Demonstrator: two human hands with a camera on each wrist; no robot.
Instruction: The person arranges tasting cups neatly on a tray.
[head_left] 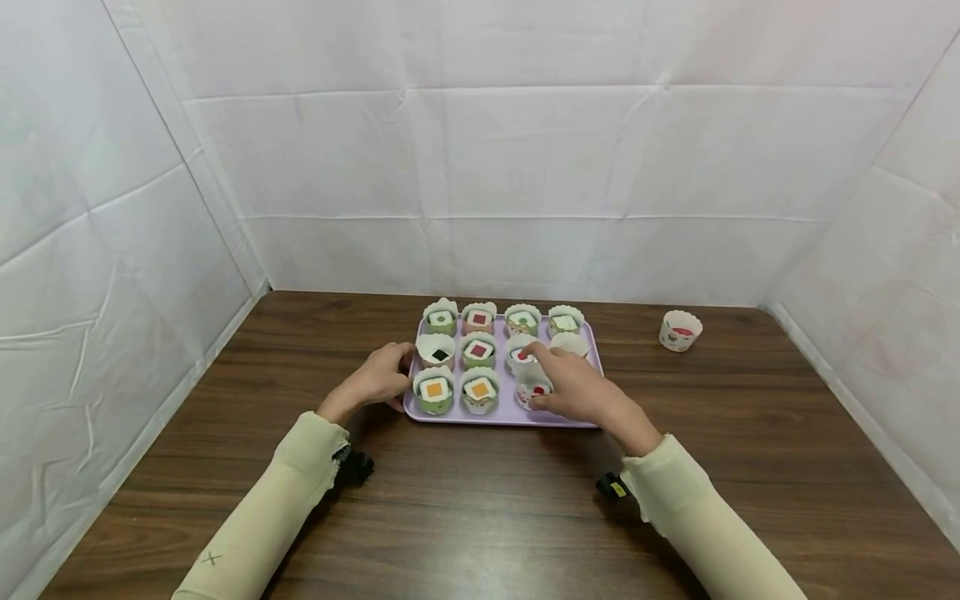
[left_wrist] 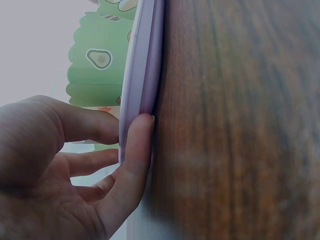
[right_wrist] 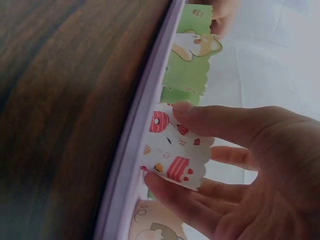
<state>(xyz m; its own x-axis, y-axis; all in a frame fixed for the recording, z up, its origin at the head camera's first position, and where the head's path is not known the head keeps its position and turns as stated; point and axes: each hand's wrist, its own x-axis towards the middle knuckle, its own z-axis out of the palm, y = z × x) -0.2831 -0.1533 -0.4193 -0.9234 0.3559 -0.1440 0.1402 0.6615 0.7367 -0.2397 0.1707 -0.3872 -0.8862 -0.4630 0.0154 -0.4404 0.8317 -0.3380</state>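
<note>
A lilac tray (head_left: 491,422) lies on the table, bearing rows of paper baking cups. Its left edge is gripped by my left hand (head_left: 378,377), with the thumb and a finger at the rim (left_wrist: 135,75). Near the tray's front right, my right hand (head_left: 576,387) holds a white paper baking cup (right_wrist: 175,152) printed with red cakes, thumb on one side and fingers on the other. Something red and white shows inside that cup from above. Left of it stand two green-toned cups (head_left: 480,403) with orange-centred white squares. My right hand partly hides the tray's right front.
Other baking cups (head_left: 441,327) on the tray hold sushi-like white pieces with green, red or dark centres. A separate white baking cup (head_left: 681,333) with red inside stands on the brown table (head_left: 480,508), back right. White sheeting (head_left: 525,167) encloses the back and sides.
</note>
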